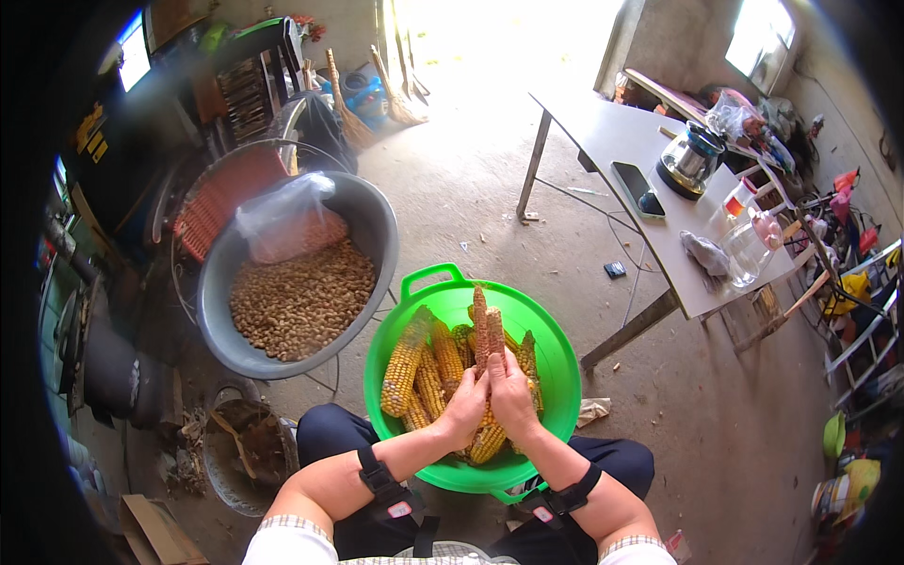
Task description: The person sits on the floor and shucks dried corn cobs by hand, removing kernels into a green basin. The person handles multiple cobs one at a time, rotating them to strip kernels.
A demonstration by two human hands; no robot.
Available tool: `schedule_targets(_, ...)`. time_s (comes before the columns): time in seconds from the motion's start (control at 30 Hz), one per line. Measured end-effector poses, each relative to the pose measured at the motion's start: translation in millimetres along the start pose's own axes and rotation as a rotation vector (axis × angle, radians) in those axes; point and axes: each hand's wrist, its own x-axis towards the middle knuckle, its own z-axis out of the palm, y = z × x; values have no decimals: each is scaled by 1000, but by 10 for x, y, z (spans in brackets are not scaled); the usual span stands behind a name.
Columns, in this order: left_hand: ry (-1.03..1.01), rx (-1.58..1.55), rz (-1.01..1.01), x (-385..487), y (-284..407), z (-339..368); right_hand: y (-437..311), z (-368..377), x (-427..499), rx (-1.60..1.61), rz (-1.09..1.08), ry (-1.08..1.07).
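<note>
A green plastic basin (565,374) with two handles rests between my knees, holding several ears of dried yellow corn (404,367). Above the corn, my left hand (466,406) and my right hand (512,395) are close together. My left hand is closed around the lower part of a bare reddish corncob (481,325). In my right hand is a second cob (496,332), bare over its upper part, side by side with the first. The lower ends of both cobs are hidden by my fingers.
At the left, a large grey basin (388,247) holds peanuts in their shells (304,304) and a plastic bag (289,219). A metal bucket (251,452) stands below it. On the right, a table (607,134) bears a phone (638,189), a glass kettle (688,161) and a jug (752,247).
</note>
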Motion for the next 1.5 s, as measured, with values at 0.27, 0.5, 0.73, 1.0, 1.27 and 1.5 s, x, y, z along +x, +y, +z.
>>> schedule_targets(0.27,-37,101,24,-26,-75,26,36,-2,-24,-175,-25,83)
schedule_targets(0.5,-111,230,90,80,-191,-102,33,-74,46,-234,30,172)
schedule_targets(0.73,-118,-103,13,126,-113,-43,100,-108,208,-48,98,116)
schedule_targets(1.0,-33,14,53,79,-10,10,43,-112,122,432,187,12)
schedule_targets(1.27,-81,232,143,131,-240,-64,218,-1,60,-13,29,195)
schedule_targets(1.5,-162,74,66,114,-210,-30,163,-116,157,-197,4,237)
